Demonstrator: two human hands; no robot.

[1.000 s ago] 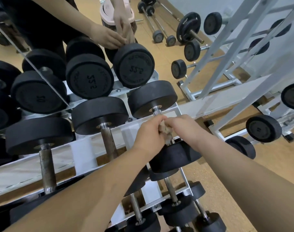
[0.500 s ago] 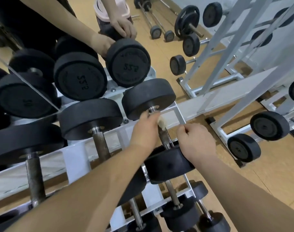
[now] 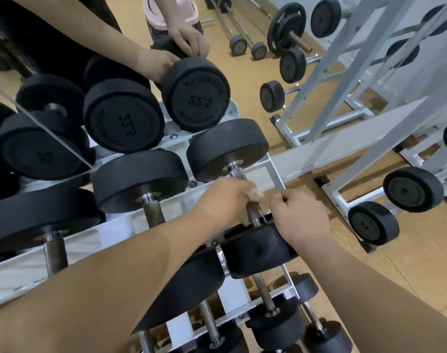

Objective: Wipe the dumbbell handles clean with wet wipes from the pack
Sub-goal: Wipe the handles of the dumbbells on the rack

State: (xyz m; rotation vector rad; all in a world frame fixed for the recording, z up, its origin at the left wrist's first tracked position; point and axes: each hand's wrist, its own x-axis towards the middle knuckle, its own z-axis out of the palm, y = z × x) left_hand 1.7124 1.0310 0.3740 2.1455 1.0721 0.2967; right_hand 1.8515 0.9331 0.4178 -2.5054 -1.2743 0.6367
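Handle (image 3: 253,212): knurled bare metal is seen above and below the left hand. It belongs to the dumbbell (image 3: 227,149) laid at the right end of the rack (image 3: 276,174), on the top tier, sloping from the far head down to the near head.
Wipe (image 3: 256,194): a crumpled off-white wad is pressed against the middle of the handle. Only a small part is seen past the fingers.
Left hand (image 3: 223,200): the grip is closed on the wipe, which is held to the handle from the left. The hand is blurred.
Right hand (image 3: 300,217): the grip is narrow, the fingers curled into a fist. It is held just right of the handle and apart from it, with the wrist over the near head.
Heads: both are black, round and matt. The near one is partly hidden by the right wrist.
Neighbour (image 3: 153,212): a second dumbbell lies just to the left. Its handle is darker and rust-toned, and a clear gap is left between the two handles.
Edges: the rack's white end rail runs just beside the right knuckles. Past it, open tan floor (image 3: 370,263) is seen.
Lower tier: smaller dumbbells (image 3: 276,324) are racked beneath the forearms.
Mirror (image 3: 52,128): it is set behind the rack, and heads and hands are reflected in it.
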